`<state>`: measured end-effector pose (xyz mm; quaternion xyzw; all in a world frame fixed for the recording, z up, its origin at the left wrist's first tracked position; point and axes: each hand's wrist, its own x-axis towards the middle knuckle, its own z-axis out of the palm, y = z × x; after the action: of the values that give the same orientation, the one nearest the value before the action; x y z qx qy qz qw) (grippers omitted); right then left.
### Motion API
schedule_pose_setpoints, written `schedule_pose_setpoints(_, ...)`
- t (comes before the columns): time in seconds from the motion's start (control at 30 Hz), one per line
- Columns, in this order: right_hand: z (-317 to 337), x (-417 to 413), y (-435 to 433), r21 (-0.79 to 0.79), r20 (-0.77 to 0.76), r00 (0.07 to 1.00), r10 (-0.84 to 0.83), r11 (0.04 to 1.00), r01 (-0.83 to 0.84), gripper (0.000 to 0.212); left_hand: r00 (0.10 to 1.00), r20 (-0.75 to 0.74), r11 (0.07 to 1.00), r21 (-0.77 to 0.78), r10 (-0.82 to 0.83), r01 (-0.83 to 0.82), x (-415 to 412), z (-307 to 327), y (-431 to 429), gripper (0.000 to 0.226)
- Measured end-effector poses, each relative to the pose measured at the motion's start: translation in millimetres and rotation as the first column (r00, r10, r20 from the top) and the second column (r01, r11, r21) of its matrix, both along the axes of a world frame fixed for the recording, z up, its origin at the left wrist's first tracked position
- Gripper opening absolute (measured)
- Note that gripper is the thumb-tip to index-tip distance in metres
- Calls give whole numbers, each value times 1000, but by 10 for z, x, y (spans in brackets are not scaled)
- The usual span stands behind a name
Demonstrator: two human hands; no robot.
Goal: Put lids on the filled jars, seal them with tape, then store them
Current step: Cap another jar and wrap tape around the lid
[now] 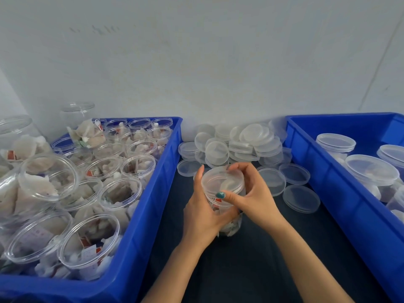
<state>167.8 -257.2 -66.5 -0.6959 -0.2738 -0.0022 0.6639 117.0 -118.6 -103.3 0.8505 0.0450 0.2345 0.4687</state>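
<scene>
A clear plastic jar (229, 226) filled with pale sachets stands on the dark table between two blue bins. My left hand (201, 215) grips its body from the left. A translucent lid (220, 182) sits on the jar's mouth, and my right hand (251, 193) curls round the lid's rim from the right, thumb on the near edge. Behind the jar lies a heap of loose lids (238, 143), with a few more lids (300, 199) flat on the table to the right.
The blue bin (153, 204) on the left holds several open filled jars (118, 193). A second blue bin (317, 171) on the right holds lidded jars (371, 173). A white wall rises just behind. No tape is in view.
</scene>
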Motion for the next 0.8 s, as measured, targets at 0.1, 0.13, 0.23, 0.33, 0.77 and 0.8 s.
schedule_pose_setpoints(0.1, -18, -6, -83, -130, 6, 1000, -30, 991, 31, 73, 1000, -14, 1000, 1, 0, 0, -2, 6, 7, 120)
schedule_pose_setpoints(0.13, -3, -14, -104, -174, 9, 1000, -27, 984, 28, 78, 1000, -15, 1000, -8, -8, 8, -7, 13, 9, 119)
schedule_pose_setpoints(0.23, 70, -36, -151, -308, 67, 998, 10, 951, 11, 83, 999, -26, 1000, -18, -26, 26, -14, 17, 8, 114)
schedule_pose_setpoints(0.33, 173, -50, -122, -528, 174, 984, 39, 847, 60, 79, 999, -30, 1000, -24, -11, 10, 6, -6, -2, 106)
schedule_pose_setpoints(0.77, 120, -65, 150, -583, 480, 878, 2, 748, 317, 69, 967, -226, 988, -128, -113, 86, 33, -160, 76, 97)
schedule_pose_setpoints(0.8, 120, -58, 143, -566, 478, 878, -2, 764, 309, 65, 970, -222, 988, -140, -100, 70, 19, -139, 75, 91)
